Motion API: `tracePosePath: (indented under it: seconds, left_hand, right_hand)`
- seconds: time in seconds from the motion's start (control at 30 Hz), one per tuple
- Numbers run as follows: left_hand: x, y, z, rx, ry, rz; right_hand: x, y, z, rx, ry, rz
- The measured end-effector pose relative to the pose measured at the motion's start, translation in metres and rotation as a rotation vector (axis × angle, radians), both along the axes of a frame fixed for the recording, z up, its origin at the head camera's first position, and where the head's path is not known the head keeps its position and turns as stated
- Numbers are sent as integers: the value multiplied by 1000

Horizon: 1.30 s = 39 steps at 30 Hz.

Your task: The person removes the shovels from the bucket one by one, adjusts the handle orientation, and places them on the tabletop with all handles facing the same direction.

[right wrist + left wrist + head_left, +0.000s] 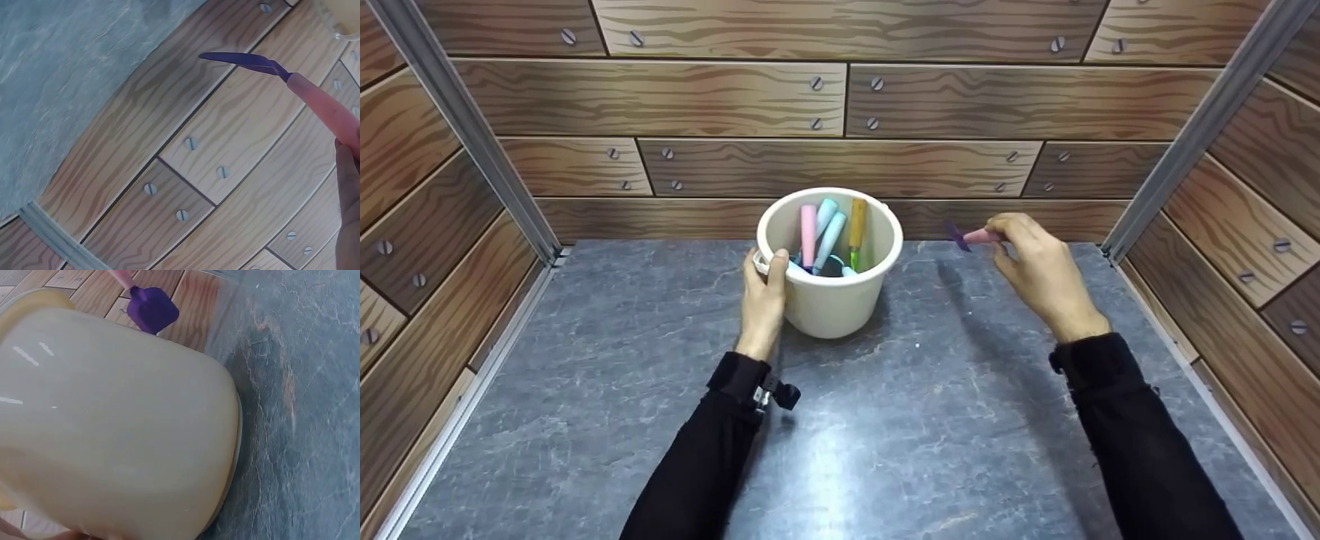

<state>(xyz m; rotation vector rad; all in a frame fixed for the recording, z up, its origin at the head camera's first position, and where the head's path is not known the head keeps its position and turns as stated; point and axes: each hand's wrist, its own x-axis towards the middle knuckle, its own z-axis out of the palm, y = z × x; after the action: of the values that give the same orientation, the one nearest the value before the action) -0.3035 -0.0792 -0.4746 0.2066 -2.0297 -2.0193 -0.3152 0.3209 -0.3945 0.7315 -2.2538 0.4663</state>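
A cream bucket (832, 304) stands upright on the grey marbled surface near the back wall. My left hand (763, 304) grips its left side, the thumb at the rim. Inside lean several tools with only their handles plain to see: a pink handle (808, 229), light blue handles (830, 236) and a brown-yellow handle (857, 221) with a green lower part. Right of the bucket, my right hand (1039, 266) pinches the pink handle of a small shovel (323, 107) in the air. Its purple blade (153, 310) points toward the bucket, apart from it.
Wood-plank panels (840, 169) with printed screws close off the back and both sides. Grey metal posts (1185, 135) rise at the back corners. Both forearms wear black sleeves (697, 450). The marbled surface (885, 427) stretches between the arms.
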Motion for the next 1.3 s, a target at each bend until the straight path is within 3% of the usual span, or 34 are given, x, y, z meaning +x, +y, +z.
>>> tracePosePath:
  seconds: [0.2, 0.6, 1.3]
  left_hand:
    - [1, -1, 2, 28, 8, -6]
    - [3, -4, 3, 28, 2, -11]
    - [2, -3, 2, 60, -3, -28]
  right_hand:
    - [-6, 16, -11, 49, 17, 9]
    - [-12, 52, -33, 70, -48, -65]
    - [-17, 94, -45, 45, -90, -111]
